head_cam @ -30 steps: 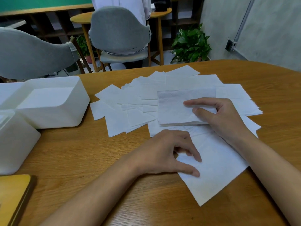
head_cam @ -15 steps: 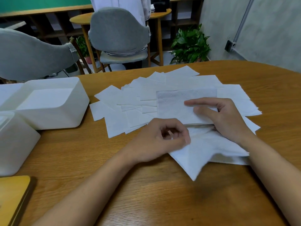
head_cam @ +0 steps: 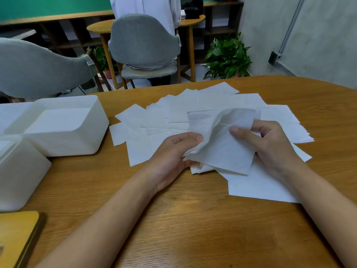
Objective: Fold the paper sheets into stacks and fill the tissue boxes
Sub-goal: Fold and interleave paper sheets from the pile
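Note:
A white tissue sheet (head_cam: 222, 144) is lifted off the table, crumpled and bent between both hands. My left hand (head_cam: 173, 153) pinches its left edge with thumb and curled fingers. My right hand (head_cam: 264, 144) grips its right side, thumb on top. Several loose white sheets (head_cam: 173, 113) lie fanned out on the wooden table behind and under the hands, with a larger sheet (head_cam: 257, 182) below my right wrist. Two open white tissue boxes stand at the left: one box (head_cam: 63, 124) further back, the nearer box (head_cam: 21, 171) at the table's left edge.
A yellow-topped flat object (head_cam: 17, 235) lies at the lower left corner. Bare wooden table (head_cam: 193, 219) stretches in front of the sheets. Beyond the table stand grey chairs (head_cam: 144, 41), a small round table, a person in white and a potted plant (head_cam: 228, 57).
My left hand picked the near sheet's corner off the table and carried it up and back. My right hand left the folded stack and took the sheet's other side.

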`<action>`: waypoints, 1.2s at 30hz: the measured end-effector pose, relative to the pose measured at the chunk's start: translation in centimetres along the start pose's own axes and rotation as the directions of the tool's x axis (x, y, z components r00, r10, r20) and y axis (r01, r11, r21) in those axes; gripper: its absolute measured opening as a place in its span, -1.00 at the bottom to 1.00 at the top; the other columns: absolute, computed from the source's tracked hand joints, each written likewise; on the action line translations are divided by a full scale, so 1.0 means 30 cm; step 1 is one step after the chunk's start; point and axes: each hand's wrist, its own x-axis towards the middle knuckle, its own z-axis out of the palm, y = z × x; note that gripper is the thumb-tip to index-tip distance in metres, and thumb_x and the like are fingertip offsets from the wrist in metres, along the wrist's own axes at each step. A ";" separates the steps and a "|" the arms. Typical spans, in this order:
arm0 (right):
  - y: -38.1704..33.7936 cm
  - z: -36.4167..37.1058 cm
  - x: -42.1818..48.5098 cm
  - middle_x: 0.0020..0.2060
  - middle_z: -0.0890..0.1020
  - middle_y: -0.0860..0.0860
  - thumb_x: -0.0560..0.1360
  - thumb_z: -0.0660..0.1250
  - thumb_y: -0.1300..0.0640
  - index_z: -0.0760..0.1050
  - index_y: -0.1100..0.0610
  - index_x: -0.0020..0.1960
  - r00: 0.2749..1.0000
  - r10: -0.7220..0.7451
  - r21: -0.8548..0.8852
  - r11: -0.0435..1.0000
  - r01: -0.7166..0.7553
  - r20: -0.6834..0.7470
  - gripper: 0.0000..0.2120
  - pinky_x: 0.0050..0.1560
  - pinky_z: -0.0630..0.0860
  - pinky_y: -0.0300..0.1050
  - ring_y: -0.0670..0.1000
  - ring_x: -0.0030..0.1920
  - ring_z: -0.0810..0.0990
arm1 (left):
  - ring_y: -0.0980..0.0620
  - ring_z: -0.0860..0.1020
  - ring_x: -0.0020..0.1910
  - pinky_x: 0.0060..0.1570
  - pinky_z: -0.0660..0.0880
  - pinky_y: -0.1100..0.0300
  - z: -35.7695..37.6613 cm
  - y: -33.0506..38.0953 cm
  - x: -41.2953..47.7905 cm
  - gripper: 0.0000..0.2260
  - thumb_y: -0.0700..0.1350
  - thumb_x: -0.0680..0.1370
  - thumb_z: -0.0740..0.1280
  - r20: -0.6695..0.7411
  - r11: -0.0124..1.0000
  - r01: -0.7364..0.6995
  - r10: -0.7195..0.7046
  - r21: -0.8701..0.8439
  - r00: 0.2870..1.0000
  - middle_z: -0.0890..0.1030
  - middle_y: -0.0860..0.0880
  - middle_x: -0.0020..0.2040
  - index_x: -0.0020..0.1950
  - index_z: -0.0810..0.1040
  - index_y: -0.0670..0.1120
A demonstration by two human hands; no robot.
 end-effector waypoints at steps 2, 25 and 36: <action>-0.005 0.005 -0.001 0.02 0.77 -0.01 0.49 0.47 0.04 0.73 0.08 0.05 0.999 0.028 -0.009 1.000 -0.028 -0.046 -0.81 0.03 0.62 0.03 0.02 0.03 0.75 | -0.10 0.65 0.07 0.01 0.63 0.01 0.005 0.006 -0.004 -0.66 0.02 0.67 0.27 -0.022 0.999 -0.031 0.032 0.030 0.999 0.68 -0.11 0.09 0.24 0.64 -0.21; -0.032 0.045 -0.017 -0.14 0.77 0.04 0.62 0.33 -0.05 0.69 0.08 -0.09 0.993 0.069 -0.026 0.997 -0.072 -0.096 -0.74 -0.20 0.63 -0.14 0.03 -0.14 0.75 | 0.03 0.72 0.01 -0.13 0.70 0.04 0.038 -0.002 -0.036 -0.48 -0.10 0.56 0.55 -0.152 0.775 -0.374 0.509 0.510 0.847 0.59 0.10 0.21 0.38 0.38 0.20; -0.034 0.038 -0.012 0.35 0.43 -0.52 0.68 0.28 0.15 0.36 -0.25 0.53 0.995 -0.104 -0.186 0.977 0.104 0.012 -0.50 0.27 0.33 -0.51 -0.48 0.37 0.35 | 0.14 0.59 -0.03 -0.12 0.47 0.22 0.014 -0.016 -0.017 -0.90 -0.03 0.59 0.51 -0.082 0.685 -0.341 0.504 0.644 0.860 0.65 0.20 0.06 0.07 0.68 0.12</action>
